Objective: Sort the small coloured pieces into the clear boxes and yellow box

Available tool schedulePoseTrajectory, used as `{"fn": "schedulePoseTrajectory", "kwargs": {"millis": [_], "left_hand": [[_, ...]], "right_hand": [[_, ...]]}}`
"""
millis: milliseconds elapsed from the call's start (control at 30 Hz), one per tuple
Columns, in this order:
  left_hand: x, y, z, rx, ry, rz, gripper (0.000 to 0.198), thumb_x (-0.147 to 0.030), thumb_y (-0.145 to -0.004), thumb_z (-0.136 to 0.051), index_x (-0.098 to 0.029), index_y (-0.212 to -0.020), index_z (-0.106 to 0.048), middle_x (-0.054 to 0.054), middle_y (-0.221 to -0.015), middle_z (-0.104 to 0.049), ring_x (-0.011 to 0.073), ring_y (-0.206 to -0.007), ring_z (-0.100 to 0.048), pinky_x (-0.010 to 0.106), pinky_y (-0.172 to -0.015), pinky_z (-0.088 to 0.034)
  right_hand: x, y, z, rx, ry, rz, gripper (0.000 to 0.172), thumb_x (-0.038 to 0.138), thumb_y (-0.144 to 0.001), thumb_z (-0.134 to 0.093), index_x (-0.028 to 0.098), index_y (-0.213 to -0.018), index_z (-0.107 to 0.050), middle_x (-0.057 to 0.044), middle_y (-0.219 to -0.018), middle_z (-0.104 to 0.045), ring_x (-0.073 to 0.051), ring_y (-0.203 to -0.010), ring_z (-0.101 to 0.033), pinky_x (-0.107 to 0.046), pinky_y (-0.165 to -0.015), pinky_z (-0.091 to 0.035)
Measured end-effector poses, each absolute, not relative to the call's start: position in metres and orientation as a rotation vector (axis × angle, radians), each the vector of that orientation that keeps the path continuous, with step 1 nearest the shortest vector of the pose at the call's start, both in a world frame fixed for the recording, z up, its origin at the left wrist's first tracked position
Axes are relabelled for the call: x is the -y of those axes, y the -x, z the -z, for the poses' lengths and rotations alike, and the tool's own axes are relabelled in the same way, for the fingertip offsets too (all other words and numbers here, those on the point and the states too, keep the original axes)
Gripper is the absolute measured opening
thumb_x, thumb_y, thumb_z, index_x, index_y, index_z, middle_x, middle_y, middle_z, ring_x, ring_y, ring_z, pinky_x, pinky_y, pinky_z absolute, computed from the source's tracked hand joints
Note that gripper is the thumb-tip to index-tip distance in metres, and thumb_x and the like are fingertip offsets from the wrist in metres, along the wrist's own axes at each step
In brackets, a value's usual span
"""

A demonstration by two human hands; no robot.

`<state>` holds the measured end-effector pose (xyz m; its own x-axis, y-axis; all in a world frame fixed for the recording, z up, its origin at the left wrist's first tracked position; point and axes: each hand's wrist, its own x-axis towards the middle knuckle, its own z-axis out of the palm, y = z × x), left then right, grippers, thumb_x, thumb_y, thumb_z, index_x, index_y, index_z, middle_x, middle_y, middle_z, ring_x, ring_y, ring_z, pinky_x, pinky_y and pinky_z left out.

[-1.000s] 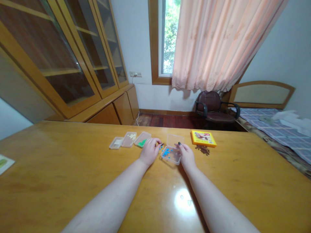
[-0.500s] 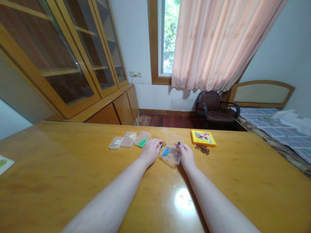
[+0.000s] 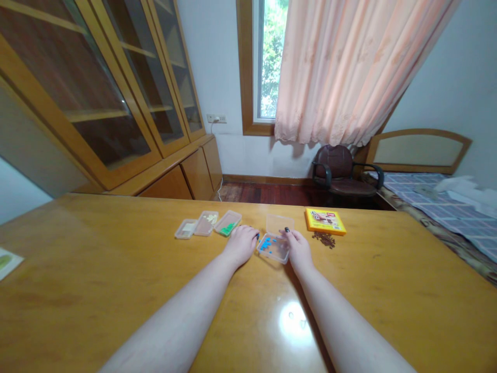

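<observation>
A small clear plastic box (image 3: 275, 250) with its lid (image 3: 278, 223) tipped open lies on the wooden table (image 3: 116, 259); several blue beads (image 3: 265, 244) sit in its left end. My right hand (image 3: 300, 246) grips the box's right side with thumb and fingers. My left hand (image 3: 243, 244) rests curled on the table just left of the box, fingertips pressed together at a few loose blue beads; what they pinch is too small to make out.
Three small clear boxes (image 3: 207, 223) stand in a row to the left, one holding green bits (image 3: 227, 227). A yellow box (image 3: 324, 220) and a heap of brown beads (image 3: 324, 239) lie to the right. A paper (image 3: 8, 260) sits at the table's left edge.
My left hand has slid right, up against the box, covering the loose blue beads on the table. The right hand and the box have stayed put.
</observation>
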<state>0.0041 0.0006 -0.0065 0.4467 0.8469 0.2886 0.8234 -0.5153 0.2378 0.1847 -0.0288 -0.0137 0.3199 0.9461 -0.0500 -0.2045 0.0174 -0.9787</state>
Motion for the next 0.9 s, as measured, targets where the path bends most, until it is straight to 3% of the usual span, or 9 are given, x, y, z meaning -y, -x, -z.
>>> {"fn": "schedulePoseTrajectory", "kwargs": {"millis": [300, 600, 767, 900], "left_hand": [[0.001, -0.004, 0.008, -1.444, -2.671, -0.582, 0.025, -0.024, -0.082, -0.048, -0.022, -0.103, -0.064, 0.005, -0.106, -0.064, 0.0203, -0.103, -0.052, 0.036, -0.095, -0.035], [0.000, -0.005, 0.006, -1.486, -2.680, -0.619, 0.023, -0.020, -0.081, -0.047, -0.020, -0.095, -0.065, 0.005, -0.098, -0.067, 0.0204, -0.091, -0.058, 0.037, -0.086, -0.041], [0.001, -0.002, -0.002, -1.500, -2.534, -0.993, 0.033, -0.017, -0.080, -0.045, -0.020, -0.111, -0.058, 0.006, -0.113, -0.062, 0.0197, -0.104, -0.054, 0.038, -0.093, -0.039], [0.009, 0.000, -0.012, -1.084, -2.655, -1.071, 0.037, -0.022, -0.082, -0.047, -0.024, -0.118, -0.053, 0.003, -0.121, -0.058, 0.0180, -0.112, -0.050, 0.040, -0.101, -0.032]], "right_hand": [[0.030, -0.184, 0.010, 0.791, 1.222, -1.077, 0.037, 0.049, -0.060, -0.066, 0.014, -0.074, -0.066, -0.003, -0.066, -0.063, -0.012, -0.048, -0.048, -0.026, -0.049, -0.039], [0.031, -0.183, 0.008, 0.812, 1.250, -1.056, 0.040, 0.052, -0.060, -0.064, 0.014, -0.074, -0.066, -0.003, -0.063, -0.063, -0.013, -0.048, -0.049, -0.026, -0.048, -0.038], [0.029, -0.184, 0.013, 0.799, 1.216, -1.088, 0.038, 0.051, -0.062, -0.064, 0.015, -0.074, -0.065, -0.005, -0.068, -0.065, -0.013, -0.047, -0.049, -0.025, -0.046, -0.038], [0.030, -0.183, 0.013, 0.801, 1.206, -1.088, 0.037, 0.051, -0.063, -0.064, 0.015, -0.074, -0.065, -0.007, -0.073, -0.066, -0.015, -0.054, -0.054, -0.026, -0.049, -0.041]]}}
